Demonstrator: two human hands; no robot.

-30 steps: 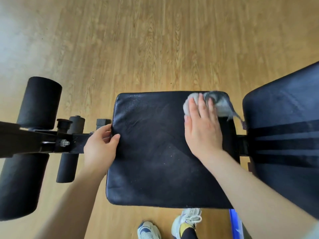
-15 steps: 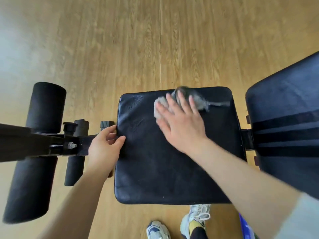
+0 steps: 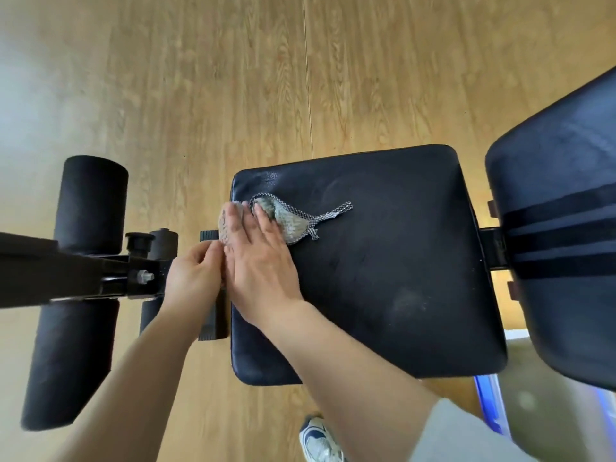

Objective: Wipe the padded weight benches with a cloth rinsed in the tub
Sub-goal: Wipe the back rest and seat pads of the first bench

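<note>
Floor (image 3: 400, 78): light-brown wood-grain boards, grain running away from viewer. One thin seam (image 3: 307, 78) runs lengthwise, approx centre of view. Pale washed-out glare (image 3: 20, 108) at upper L; remainder evenly lit, warm tone.

The seat (image 3: 383, 261) is showing black with a faint blue sheen, and pale greyish smudges are mottling part of it. The backrest (image 3: 560, 155) is reading as dark navy, with black stripes running across it. The cloth (image 3: 293, 223) is showing mottled grey, and its edging and trailing strip are carrying a fine black-and-white check. The rollers (image 3: 90, 201) are looking matte black, as is the frame (image 3: 66, 271), where a bolt (image 3: 145, 276) is glinting silver. The floor (image 3: 233, 78) is glowing honey tan, with darker wood grain running along its planks. The shoe (image 3: 320, 441) is showing white with navy panels. The sleeve (image 3: 466, 435) is appearing pale grey. The tub (image 3: 487, 403) is showing a bright blue rim.
</note>
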